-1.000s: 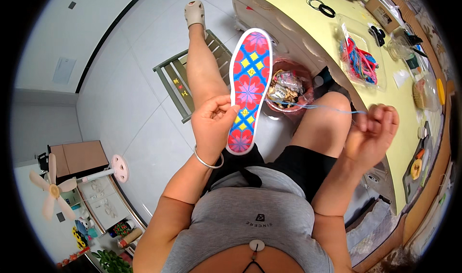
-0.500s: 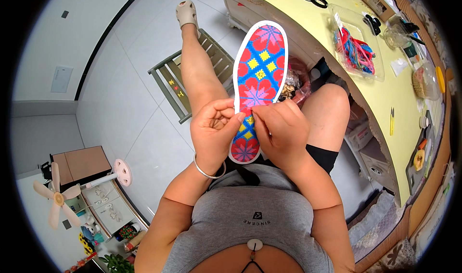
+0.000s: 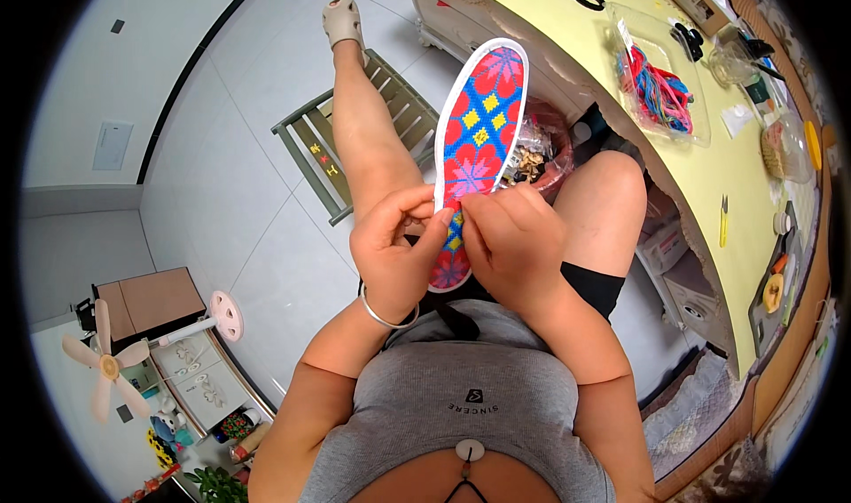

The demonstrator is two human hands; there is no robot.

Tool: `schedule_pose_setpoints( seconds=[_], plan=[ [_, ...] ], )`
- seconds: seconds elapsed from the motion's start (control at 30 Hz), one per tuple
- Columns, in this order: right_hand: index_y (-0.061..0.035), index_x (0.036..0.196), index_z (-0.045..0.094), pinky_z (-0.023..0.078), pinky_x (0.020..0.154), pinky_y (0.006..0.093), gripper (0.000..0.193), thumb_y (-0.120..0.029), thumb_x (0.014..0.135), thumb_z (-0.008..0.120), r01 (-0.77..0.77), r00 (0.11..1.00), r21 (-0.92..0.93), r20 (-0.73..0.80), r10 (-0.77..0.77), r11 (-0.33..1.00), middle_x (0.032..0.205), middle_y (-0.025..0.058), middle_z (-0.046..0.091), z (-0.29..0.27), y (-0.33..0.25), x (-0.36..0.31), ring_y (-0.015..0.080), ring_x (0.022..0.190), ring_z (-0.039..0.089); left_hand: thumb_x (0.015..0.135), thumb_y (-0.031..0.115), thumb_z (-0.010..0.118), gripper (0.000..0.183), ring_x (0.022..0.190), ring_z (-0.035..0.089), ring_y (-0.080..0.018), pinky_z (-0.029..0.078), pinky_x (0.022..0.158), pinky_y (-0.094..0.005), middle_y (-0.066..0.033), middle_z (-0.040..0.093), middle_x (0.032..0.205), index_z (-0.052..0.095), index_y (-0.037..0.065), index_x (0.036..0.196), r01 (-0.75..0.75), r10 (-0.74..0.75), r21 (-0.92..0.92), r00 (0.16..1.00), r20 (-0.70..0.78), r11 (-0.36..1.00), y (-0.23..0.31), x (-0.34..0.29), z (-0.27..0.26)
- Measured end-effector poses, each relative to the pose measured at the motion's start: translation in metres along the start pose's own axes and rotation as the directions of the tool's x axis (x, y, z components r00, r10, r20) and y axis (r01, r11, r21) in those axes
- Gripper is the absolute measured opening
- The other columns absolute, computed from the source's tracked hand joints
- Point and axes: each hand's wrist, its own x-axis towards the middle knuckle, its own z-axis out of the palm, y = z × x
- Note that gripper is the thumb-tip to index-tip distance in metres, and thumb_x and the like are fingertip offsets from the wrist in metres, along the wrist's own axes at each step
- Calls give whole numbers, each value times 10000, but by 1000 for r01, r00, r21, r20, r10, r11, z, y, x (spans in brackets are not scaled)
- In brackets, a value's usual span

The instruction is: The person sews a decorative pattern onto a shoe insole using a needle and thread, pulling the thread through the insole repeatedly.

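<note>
Left hand [image 3: 394,255] and right hand [image 3: 514,241] together, fingers pinching

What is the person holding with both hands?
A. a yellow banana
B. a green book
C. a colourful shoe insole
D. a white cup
C: the left hand and the right hand both grip the lower end of a long insole with a white edge and a red, blue and yellow flower pattern.
</note>
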Motion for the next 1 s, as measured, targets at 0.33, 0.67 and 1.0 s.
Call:
schedule_pose_setpoints(
  seconds=[0.33,0.67,1.0],
  plan=[
    [-59,835,567,443,535,361,124,-64,733,637,-117,992,126,71,109,985,697,69,528,6,-5,0,255,627,548,742,-83,693,251,659,601,-115,478,592,-218,-70,646,773,649,-22,982,-218,225,221,974,-6,950,-13,2,-3],
    [-37,902,588,480,634,350,146,-42,774,657,-189,979,257,-27,202,948,807,101,608,-6,0,-1,274,714,592,815,-57,659,230,796,608,-107,494,718,-222,-90,653,895,605,-68,1038,75,-75,-120,997,4,990,-4,0,-4],
    [-4,1005,636,530,773,289,153,-58,868,595,-500,505,767,636,584,-402,978,108,660,6,2,-6,133,922,626,841,-69,582,247,887,657,-197,543,807,-309,-169,662,986,572,-54,1088,443,-270,-668,896,352,598,-11,11,-2]
  ],
)
